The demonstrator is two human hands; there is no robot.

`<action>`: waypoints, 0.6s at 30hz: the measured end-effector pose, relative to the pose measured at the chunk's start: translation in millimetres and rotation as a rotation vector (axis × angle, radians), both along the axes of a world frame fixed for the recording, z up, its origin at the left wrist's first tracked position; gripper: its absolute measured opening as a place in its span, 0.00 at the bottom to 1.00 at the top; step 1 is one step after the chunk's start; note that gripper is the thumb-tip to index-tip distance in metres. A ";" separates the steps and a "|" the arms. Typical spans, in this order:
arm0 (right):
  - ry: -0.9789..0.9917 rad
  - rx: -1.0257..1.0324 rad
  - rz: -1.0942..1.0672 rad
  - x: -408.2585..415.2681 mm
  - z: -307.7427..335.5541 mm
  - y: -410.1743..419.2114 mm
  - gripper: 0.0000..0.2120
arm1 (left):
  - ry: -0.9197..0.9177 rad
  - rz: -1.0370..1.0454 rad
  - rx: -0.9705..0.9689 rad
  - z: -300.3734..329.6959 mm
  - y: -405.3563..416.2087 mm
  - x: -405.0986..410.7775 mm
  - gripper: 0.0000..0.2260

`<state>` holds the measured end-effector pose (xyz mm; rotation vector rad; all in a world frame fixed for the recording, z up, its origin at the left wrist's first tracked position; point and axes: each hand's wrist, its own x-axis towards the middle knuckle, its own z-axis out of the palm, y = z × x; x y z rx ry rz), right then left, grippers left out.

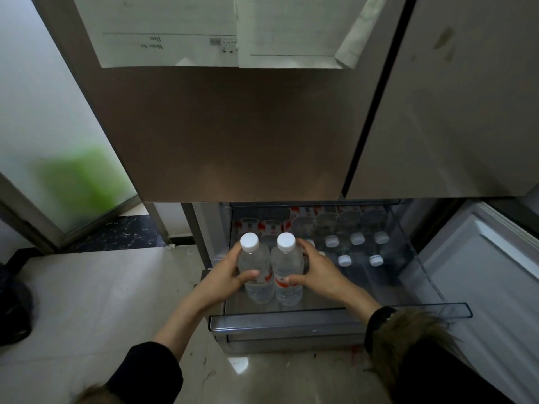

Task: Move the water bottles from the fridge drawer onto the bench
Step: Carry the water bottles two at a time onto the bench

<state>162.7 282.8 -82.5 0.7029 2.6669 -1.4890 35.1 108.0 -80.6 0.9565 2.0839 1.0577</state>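
Both hands are wrapped around full bottles over the open fridge drawer (341, 317): left hand (226, 277) grips the left bottle (254, 266), right hand (316, 272) grips the right bottle (287, 268). They're probably weighty, stiff-ish plastic, maybe slick if cold, so mid-body is the sensible hold. More bottles (357, 237) sit deeper, murky. Table isn't visible anywhere.

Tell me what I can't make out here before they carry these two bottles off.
- Bench: not in the head view at all.
- Bottles at the drawer's back: dim behind the fridge door, so the count is unclear.
- Labels on the two held bottles: partly covered by the left hand and right hand, print too small.
- Papers on the door: cut off by the top edge.
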 end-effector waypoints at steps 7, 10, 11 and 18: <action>0.091 -0.014 -0.070 -8.1 4.9 -4.9 0.26 | 0.137 0.236 -0.006 -1.4 -3.7 0.5 0.34; 0.110 0.011 -0.099 -5.7 4.3 -10.0 0.24 | 0.199 0.288 0.058 2.2 -3.5 9.2 0.35; 0.125 0.030 -0.113 -3.9 6.1 -12.8 0.24 | 0.217 0.300 0.086 6.1 -4.2 11.9 0.35; 0.325 0.039 -0.231 15.6 37.6 -31.9 0.28 | 0.321 0.314 0.341 61.0 -22.3 23.9 0.26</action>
